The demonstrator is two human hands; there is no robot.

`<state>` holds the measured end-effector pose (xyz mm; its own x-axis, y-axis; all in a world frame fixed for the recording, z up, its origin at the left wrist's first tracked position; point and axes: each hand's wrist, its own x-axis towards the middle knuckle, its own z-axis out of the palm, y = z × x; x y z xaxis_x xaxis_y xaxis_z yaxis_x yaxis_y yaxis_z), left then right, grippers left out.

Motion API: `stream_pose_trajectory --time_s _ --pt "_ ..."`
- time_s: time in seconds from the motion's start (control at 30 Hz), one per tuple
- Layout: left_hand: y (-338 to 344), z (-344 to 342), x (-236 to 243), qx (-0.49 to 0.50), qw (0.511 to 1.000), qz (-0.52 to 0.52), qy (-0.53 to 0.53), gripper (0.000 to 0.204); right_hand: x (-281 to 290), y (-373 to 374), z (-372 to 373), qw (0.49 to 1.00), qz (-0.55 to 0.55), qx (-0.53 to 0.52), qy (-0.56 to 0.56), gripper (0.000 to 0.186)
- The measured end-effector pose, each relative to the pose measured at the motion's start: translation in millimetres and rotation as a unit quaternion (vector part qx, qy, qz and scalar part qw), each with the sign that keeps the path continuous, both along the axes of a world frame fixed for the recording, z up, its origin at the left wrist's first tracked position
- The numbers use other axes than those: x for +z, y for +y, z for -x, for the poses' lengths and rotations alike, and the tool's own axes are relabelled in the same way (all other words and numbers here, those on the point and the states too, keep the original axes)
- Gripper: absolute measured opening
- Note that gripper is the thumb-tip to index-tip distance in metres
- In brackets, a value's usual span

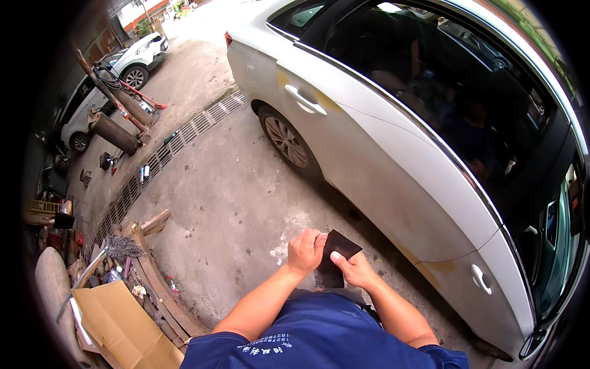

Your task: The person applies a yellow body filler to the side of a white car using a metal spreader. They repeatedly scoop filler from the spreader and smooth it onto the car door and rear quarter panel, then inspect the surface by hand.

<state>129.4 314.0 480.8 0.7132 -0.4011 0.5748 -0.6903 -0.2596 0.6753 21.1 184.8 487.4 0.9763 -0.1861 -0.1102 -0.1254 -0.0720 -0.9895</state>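
Note:
In front of my body I hold a dark, matte sheet of sandpaper, bent so that one part stands up between my hands. My left hand is closed on its left edge, fingers curled. My right hand grips the other side with the thumb lying on top. Close on my right stands a silver-white car, its doors dull and scuffed, with yellowish patches near the rear door handle and low at the door seam. Neither hand touches the car.
At lower left lie an open cardboard box, curved wooden beams and a grey mop head. A metal drain grate crosses the concrete floor. Beyond it are a rusty cylinder and a parked white car.

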Motion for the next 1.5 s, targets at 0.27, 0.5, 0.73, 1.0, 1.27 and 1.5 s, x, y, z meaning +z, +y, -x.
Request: stream_pose_trajectory --time_s 0.27,0.5,0.73,1.0,1.27,1.5 --pt "-26 -121 -34 -0.156 0.969 -0.184 0.054 0.025 -18 -45 -17 0.944 -0.084 -0.319 0.034 0.037" --pt "-49 -303 -46 -0.210 0.959 -0.184 -0.052 0.018 -57 -14 -17 0.809 -0.073 -0.578 0.080 0.038" --pt "-90 -429 -27 -0.186 0.960 -0.210 -0.005 0.019 -72 74 -9 0.706 -0.085 -0.691 0.130 0.041" --pt "-130 -497 -38 -0.164 0.923 -0.286 -0.199 0.046 -102 160 -2 0.636 -0.109 -0.752 0.138 0.045" --pt "-158 -506 -21 -0.183 0.833 -0.511 -0.107 0.027 -106 219 -1 0.541 -0.033 -0.741 0.396 0.063" --pt "-95 -444 -35 -0.142 0.886 -0.432 -0.091 0.025 -132 254 0 0.548 -0.074 -0.778 0.300 0.056"
